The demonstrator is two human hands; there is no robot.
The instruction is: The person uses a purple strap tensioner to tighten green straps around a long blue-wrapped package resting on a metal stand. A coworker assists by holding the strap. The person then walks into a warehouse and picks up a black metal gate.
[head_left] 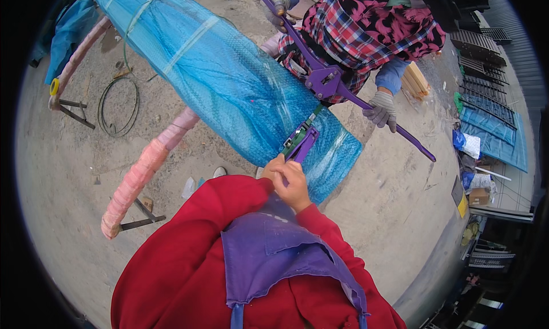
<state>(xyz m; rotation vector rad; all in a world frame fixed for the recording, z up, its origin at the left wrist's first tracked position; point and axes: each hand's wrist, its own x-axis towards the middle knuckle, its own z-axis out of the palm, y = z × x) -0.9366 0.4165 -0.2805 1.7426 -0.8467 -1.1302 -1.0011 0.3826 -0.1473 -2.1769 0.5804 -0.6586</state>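
A long bundle wrapped in blue bubble wrap point(229, 94) lies in front of me, slanting from far left to near right. On its near end sits a purple and green strapping tensioner point(301, 141), with a green strap point(316, 113) running from it across the wrap. My left hand point(270, 169) is closed at the tool's near end, partly hidden behind the other hand. My right hand point(294, 185) is closed around the same handle end. Across the bundle, a co-worker's gloved hands point(382, 110) hold a long-handled purple strapping crimper point(323, 82), its head just above the wrap.
Pink-wrapped supports point(150, 172) on dark metal legs stand under the bundle at the left. A coil of dark strap point(119, 107) lies on the concrete floor. Wooden blocks point(416, 80) sit behind the co-worker. Dark metal racks point(486, 72) and a cardboard box point(479, 196) line the right side.
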